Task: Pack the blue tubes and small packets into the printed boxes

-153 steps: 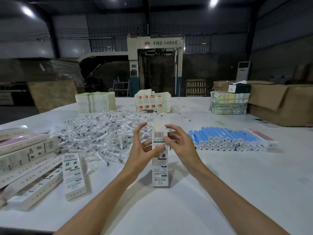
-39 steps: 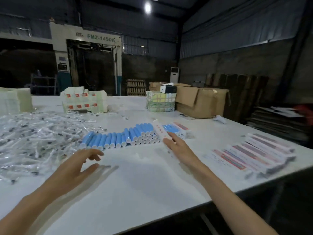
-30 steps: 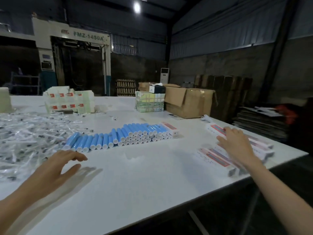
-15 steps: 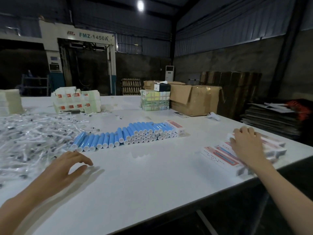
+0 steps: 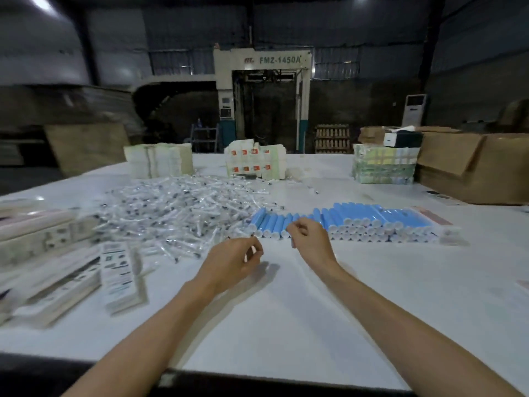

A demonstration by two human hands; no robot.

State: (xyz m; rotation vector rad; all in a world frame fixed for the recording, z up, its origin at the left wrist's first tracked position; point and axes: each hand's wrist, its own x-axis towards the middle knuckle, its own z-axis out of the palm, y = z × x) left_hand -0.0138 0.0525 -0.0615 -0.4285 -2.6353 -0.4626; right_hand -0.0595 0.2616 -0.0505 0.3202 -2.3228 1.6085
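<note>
A row of blue tubes (image 5: 343,222) with white caps lies across the white table (image 5: 286,310), right of centre. A heap of small clear packets (image 5: 177,210) spreads out to their left. Flat printed boxes (image 5: 120,276) lie stacked at the left edge. My right hand (image 5: 309,239) hovers with loosely curled fingers just in front of the leftmost tubes and holds nothing. My left hand (image 5: 234,262) is at the near edge of the packet heap with curled fingers. Blur hides whether it pinches a packet.
Piles of folded white cartons (image 5: 159,164) and red-marked cartons (image 5: 254,163) stand at the back. A greenish bundle (image 5: 383,167) and a brown cardboard box (image 5: 481,167) are at the back right. A closed box (image 5: 435,222) lies at the tubes' right end.
The view has swung back left from the packed boxes at the right edge. My right hand left those boxes and came to the tubes. My left hand moved forward to the packets.
</note>
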